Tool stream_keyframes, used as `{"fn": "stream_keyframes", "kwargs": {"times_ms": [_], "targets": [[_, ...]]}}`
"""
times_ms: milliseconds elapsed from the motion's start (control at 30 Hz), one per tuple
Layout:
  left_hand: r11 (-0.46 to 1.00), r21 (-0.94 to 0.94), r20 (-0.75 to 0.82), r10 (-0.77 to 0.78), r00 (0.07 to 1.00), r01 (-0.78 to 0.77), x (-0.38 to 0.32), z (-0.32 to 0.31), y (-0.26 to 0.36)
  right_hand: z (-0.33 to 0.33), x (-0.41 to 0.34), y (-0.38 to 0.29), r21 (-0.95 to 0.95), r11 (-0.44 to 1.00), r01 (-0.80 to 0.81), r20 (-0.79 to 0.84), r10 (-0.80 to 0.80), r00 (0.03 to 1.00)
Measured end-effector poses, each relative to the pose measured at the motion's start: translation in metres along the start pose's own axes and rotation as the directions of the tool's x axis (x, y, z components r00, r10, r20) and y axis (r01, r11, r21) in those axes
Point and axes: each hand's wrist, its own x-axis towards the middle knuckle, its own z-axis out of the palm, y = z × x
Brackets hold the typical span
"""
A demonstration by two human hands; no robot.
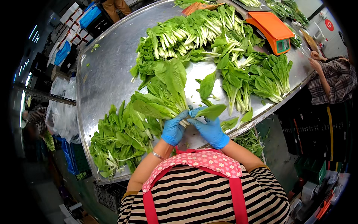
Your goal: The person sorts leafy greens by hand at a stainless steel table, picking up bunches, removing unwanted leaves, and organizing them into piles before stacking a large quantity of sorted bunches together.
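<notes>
In a blue glove, my left hand grips a bunch of leafy greens by its pale stem ends. The leaves fan away from me over the metal table. My right hand, also gloved in blue, is right beside it near the stem ends. Between its thumb and fingers is a single green leaf, pointing right. Left of my hands lies a loose heap of greens. A few loose leaves rest on the table just beyond my right hand.
Bundled greens lie in a long row across the table, with more bunches at right. An orange digital scale stands at the back right. Another person is at the right edge. Plastic bags hang at left; cut leaves lie below the table edge.
</notes>
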Motion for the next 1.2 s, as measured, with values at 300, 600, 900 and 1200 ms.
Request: {"fn": "stream_keyframes", "kwargs": {"times_ms": [300, 600, 900, 1200], "targets": [[0.984, -0.029, 0.004, 0.174, 0.985, -0.174, 0.009, -0.016, 0.026, -0.025, 0.005, -0.019, -0.485, 0.703, 0.520, 0.594, -0.172, 0.786], [0.997, 0.075, 0.035, -0.020, 0.999, 0.017, -0.014, 0.001, 0.013, -0.004, 0.044, -0.012, -0.049, 0.952, -0.301, 0.168, 0.305, 0.937], [0.985, 0.038, 0.212, -0.173, 0.962, 0.169, 0.015, -0.049, 0.002, 0.000, 0.032, 0.015, -0.060, 0.978, -0.198, 0.072, 0.202, 0.977], [0.947, 0.259, -0.056, -0.183, 0.982, 0.191, 0.000, -0.005, 0.019, -0.035, 0.015, -0.020, -0.288, 0.942, -0.169, 0.024, 0.184, 0.983]]}}
